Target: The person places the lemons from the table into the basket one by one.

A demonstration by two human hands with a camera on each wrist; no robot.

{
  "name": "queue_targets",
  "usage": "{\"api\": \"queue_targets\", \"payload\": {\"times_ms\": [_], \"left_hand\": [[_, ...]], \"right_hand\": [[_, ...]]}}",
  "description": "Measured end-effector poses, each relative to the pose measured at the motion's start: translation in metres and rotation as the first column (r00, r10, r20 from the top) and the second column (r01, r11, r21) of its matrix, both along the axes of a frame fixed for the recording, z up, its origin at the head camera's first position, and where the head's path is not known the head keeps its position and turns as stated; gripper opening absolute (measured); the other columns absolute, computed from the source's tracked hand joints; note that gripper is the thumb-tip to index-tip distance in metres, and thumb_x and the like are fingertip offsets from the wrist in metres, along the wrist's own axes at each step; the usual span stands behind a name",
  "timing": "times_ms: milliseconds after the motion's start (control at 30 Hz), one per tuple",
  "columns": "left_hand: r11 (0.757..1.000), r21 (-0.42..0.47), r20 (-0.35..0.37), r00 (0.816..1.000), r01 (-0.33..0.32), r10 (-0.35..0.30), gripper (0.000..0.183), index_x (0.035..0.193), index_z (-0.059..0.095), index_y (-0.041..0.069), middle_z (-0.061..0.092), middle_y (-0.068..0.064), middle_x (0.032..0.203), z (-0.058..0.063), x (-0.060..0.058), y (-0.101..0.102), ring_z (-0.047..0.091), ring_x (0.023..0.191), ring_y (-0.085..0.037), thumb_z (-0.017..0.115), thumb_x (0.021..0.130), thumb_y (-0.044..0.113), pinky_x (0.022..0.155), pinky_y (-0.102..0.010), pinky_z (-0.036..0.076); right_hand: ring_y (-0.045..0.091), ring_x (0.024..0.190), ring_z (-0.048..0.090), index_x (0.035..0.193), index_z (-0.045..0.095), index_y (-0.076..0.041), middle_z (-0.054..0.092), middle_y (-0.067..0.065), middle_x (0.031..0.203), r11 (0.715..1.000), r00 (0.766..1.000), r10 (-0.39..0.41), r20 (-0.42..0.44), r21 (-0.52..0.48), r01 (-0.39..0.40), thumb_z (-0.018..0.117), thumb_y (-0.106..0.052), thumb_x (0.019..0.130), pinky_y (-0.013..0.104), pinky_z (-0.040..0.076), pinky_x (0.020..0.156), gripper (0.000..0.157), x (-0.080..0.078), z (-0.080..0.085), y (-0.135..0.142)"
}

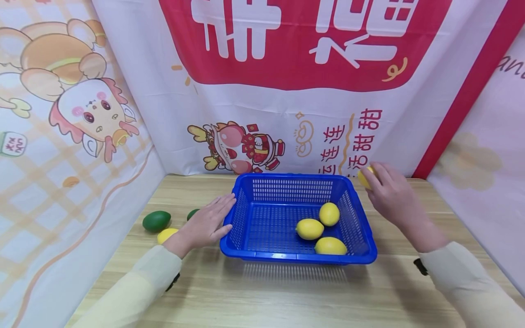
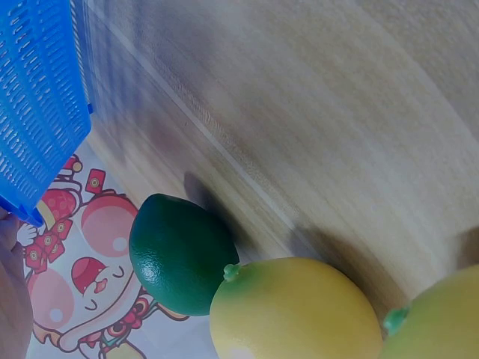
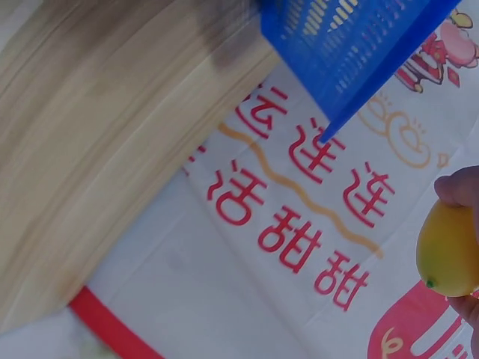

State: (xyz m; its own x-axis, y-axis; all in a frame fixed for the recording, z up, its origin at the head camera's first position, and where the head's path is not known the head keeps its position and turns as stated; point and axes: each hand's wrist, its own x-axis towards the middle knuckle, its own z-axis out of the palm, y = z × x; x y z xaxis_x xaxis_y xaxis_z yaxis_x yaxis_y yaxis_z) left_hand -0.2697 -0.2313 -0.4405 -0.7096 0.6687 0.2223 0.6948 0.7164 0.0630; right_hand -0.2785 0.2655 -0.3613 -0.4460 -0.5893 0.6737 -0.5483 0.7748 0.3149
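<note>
A blue plastic basket (image 1: 299,258) with mesh walls stands mid-table, three yellow lemons (image 1: 310,229) lying towards its right side. On the basket's left rim rests my left hand (image 1: 207,222), fingers stretched out. My right hand (image 1: 391,196) is raised past the right rim and grips a yellow lemon (image 3: 447,250) between thumb and fingers. Left of the basket lie a dark green lime (image 1: 156,221) and a yellow lemon (image 1: 167,235), partly covered by my left wrist. A second green lime (image 1: 193,212) peeks out behind that hand.
The wooden table (image 1: 262,300) ends at a white printed cloth backdrop (image 1: 164,114) behind the basket. Cloth walls also enclose both sides. In the left wrist view, another yellow lemon (image 2: 441,321) sits at the lower right corner.
</note>
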Motion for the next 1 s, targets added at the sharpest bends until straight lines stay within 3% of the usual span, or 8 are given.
{"api": "queue_targets", "payload": {"times_ms": [500,1000], "left_hand": [[1.0,0.001,-0.004,1.0,-0.008,0.008,0.071,0.153,0.021,0.0,0.02,-0.014,0.159,-0.001,0.001,0.001,0.018,0.146,-0.028,0.045,0.1,0.04,0.116,-0.044,0.019],[1.0,0.006,0.0,1.0,-0.013,0.013,0.071,0.153,0.021,0.0,0.02,-0.014,0.159,-0.002,0.001,0.001,0.018,0.146,-0.029,0.046,0.1,0.039,0.116,-0.046,0.02]], "right_hand": [[0.042,0.106,0.056,0.128,0.056,0.005,0.055,0.027,0.121,0.995,0.996,0.093,0.014,0.034,-0.094,0.084,-0.001,0.068,0.052,0.051,0.089,0.067,-0.003,-0.004,-0.038],[0.038,0.105,0.058,0.126,0.058,0.0,0.057,0.023,0.122,0.982,0.98,0.167,0.105,0.072,-0.175,0.079,-0.005,0.074,0.047,0.053,0.088,0.056,-0.009,-0.02,-0.063]]}}
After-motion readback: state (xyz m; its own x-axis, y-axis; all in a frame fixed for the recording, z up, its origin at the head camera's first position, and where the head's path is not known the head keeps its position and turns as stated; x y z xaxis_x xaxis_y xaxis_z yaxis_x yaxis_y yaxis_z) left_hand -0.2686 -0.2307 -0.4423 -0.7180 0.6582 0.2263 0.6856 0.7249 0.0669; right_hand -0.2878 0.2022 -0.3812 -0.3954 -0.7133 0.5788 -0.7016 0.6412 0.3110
